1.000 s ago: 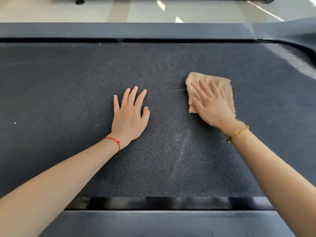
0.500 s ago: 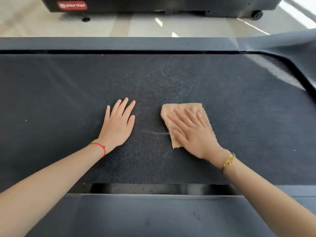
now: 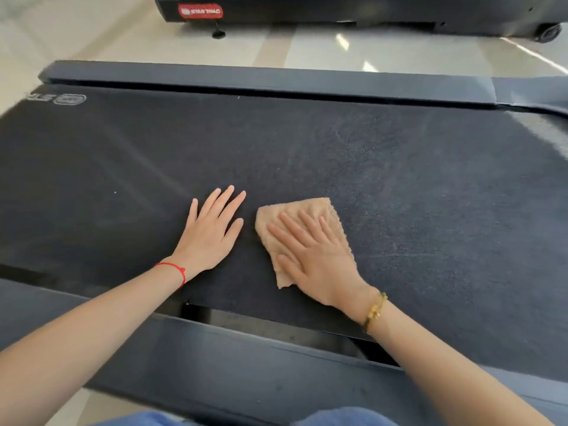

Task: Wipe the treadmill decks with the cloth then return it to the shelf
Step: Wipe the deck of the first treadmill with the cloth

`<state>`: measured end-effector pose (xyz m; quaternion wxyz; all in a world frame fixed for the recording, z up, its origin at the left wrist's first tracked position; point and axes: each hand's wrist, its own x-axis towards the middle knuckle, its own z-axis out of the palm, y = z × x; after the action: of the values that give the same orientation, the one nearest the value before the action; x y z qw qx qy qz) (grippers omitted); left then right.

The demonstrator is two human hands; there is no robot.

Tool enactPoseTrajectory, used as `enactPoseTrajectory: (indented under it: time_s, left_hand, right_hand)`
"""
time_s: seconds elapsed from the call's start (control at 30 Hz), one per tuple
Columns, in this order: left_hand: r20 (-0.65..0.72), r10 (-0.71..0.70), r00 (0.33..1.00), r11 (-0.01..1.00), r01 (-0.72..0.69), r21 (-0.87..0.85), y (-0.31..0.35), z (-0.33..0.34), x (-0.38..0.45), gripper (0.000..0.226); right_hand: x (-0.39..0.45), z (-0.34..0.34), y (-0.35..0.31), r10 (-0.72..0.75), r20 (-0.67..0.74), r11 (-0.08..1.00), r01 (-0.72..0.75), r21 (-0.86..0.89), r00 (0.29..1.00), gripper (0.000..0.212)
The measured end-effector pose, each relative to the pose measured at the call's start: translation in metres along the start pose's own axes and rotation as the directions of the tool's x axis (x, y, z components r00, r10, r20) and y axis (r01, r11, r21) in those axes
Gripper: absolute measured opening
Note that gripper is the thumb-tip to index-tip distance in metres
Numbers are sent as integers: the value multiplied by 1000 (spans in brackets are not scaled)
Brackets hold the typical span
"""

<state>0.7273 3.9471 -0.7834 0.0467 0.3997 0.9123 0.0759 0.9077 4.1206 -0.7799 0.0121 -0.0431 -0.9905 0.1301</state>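
Step in hand: wiping the treadmill belt (image 3: 399, 186), judged from the cloth pressed flat on it; the return to the shelf is not yet begun, and no shelf is in view.
Cloth: a tan terry cloth (image 3: 310, 210) lies folded on the dark belt, near the near edge, just right of the left hand and apart from it.
Right hand: the right hand (image 3: 313, 256) lies palm-down on the cloth, covering its near part. Probably held this way so the whole palm spreads pressure and drags the cloth without bunching it.
Right fingers: the fingers (image 3: 295, 229) are straight and slightly spread, pressing the cloth down rather than pinching it; the thumb lies along the cloth's left edge.
Left hand: the left hand (image 3: 212, 235) rests flat on the bare belt, seemingly as a prop for the lean over the deck.
Left fingers: straight, close together, holding nothing, touching only the belt.
Side rails: the far rail (image 3: 276, 78) and the near rail (image 3: 246, 364) frame the belt; neither hand touches them.
Wrists: a red string (image 3: 175, 269) on the left, a gold bracelet (image 3: 375, 310) on the right.
Beyond: a second treadmill (image 3: 338, 10) stands well apart on the pale floor (image 3: 107, 41).
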Motion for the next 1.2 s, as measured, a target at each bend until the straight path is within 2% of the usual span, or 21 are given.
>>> enactPoseTrajectory:
  time_s: [0.07, 0.2, 0.3, 0.37, 0.53, 0.63, 0.7, 0.77, 0.83, 0.93, 1.07, 1.2]
  left_hand:
    - [18, 0, 1000, 1000, 0, 21, -6, -3, -3, 56]
    - [36, 27, 999, 998, -29, 57, -19, -6, -2, 56]
    - [36, -1, 999, 998, -2, 70, -27, -8, 3, 56]
    - [36, 1, 999, 997, -4, 77, -34, -9, 9, 56]
    - [0, 27, 1000, 995, -27, 97, -56, -9, 23, 56]
    - [1, 1, 1000, 997, -1, 81, -76, -12, 33, 56]
    - [13, 32, 999, 994, -34, 107, -88, -15, 36, 56]
    - [12, 70, 997, 990, -71, 123, -96, -16, 39, 57]
    - [6, 82, 997, 992, -82, 100, -101, -16, 42, 56]
    - [-22, 77, 997, 995, -75, 62, -103, -11, 43, 56]
    - [-60, 89, 994, 995, -86, 56, -104, -8, 44, 56]
    - [-86, 94, 992, 995, -91, 38, -107, -3, 45, 56]
  right_hand:
    - [7, -5, 17, 47, -8, 999, -48, -19, 999, 53]
    - [55, -18, 51, 245, -7, 969, -245, -36, 970, 54]
    - [96, -21, 49, 347, 11, 938, -346, -18, 938, 53]
    - [108, -17, 33, 335, 23, 942, -335, -21, 942, 53]
    - [85, 7, -29, 39, 23, 999, -39, -35, 999, 54]
    - [75, 12, -34, -38, 32, 999, 39, -17, 999, 53]
    - [86, 9, -21, 10, 6, 1000, -10, -14, 1000, 53]
    - [112, 5, -9, 147, -31, 989, -148, -20, 989, 54]
    - [142, 3, -5, 308, -49, 951, -308, -3, 950, 54]
    - [172, 8, -15, 408, -74, 912, -410, -3, 910, 53]
    - [160, 15, -43, 384, -91, 923, -384, 26, 919, 52]
    - [118, 18, -64, 237, -64, 972, -236, 17, 969, 53]
